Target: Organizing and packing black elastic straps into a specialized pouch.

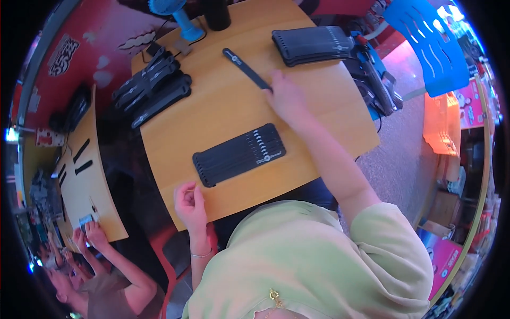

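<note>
1. Right hand (287, 98) is stretched out across the wooden table (223, 114), fingertips pinching the near end of a single flat black strip (247, 69).
2. Left hand (189, 204) sits loosely curled at the table's near edge, holding nothing that I can see.
3. The strip is long and matte, angled away toward the blue fan (175, 16).
4. A flat stack of black strips (239, 154) lies between the hands.

I am seeing bare tabletop (223, 114) lying open all around the near stack of black strips (239, 154), my landmark. Beyond it, my right hand (287, 98) is pinning a single black strip (247, 69). Far left of it, a fanned pile of strips (154, 90) is blocking; far right, another stack (313, 45). My left hand (188, 204) is sitting at the near edge.
</note>
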`<move>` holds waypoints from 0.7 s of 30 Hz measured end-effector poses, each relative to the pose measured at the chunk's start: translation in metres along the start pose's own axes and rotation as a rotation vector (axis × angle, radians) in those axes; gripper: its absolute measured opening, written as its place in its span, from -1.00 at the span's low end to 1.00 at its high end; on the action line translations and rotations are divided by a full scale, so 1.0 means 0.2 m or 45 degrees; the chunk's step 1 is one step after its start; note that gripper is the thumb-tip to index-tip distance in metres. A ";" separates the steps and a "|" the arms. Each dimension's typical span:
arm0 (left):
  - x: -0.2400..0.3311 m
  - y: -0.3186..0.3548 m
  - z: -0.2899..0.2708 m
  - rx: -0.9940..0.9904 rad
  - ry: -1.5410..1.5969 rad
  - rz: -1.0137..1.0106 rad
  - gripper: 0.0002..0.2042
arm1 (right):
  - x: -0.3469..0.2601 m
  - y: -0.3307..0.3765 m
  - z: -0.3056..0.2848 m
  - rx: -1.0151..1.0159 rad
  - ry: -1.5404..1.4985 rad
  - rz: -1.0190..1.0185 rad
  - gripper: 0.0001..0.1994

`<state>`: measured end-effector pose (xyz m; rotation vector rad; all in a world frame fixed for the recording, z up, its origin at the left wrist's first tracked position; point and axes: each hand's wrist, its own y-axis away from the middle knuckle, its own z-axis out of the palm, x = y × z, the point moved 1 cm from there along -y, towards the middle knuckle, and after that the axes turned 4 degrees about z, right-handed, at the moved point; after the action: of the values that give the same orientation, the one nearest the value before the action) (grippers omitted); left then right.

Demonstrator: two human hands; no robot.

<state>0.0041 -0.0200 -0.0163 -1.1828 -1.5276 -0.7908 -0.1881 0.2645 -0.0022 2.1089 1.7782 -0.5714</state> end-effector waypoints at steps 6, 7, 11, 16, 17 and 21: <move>0.17 -0.04 0.07 -0.135 0.082 0.003 -0.79 | -0.12 0.07 -0.11 -0.299 -0.346 -0.258 -0.73; 0.22 -0.04 0.10 -0.172 0.125 0.016 -0.74 | -0.17 0.12 -0.13 -0.469 -0.559 -0.223 -0.77; 0.42 -0.05 0.24 -0.201 0.325 0.064 -0.66 | -0.32 0.38 -0.17 -0.817 -1.258 -0.266 -0.85; 0.39 -0.03 0.26 -0.222 0.196 0.192 -0.71 | -0.39 0.59 -0.14 -1.090 -1.602 -0.152 -0.88; 0.38 -0.03 0.24 -0.229 0.199 0.192 -0.71 | -0.39 0.60 -0.15 -1.163 -1.668 -0.094 -0.90; 0.38 -0.02 0.20 -0.212 0.169 0.217 -0.83 | -0.38 0.63 -0.14 -1.186 -1.824 -0.087 -0.91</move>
<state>-0.0124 0.0366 0.0465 -1.3357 -1.2538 -0.8758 -0.0722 0.1911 0.0595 0.5862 0.8829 -0.7451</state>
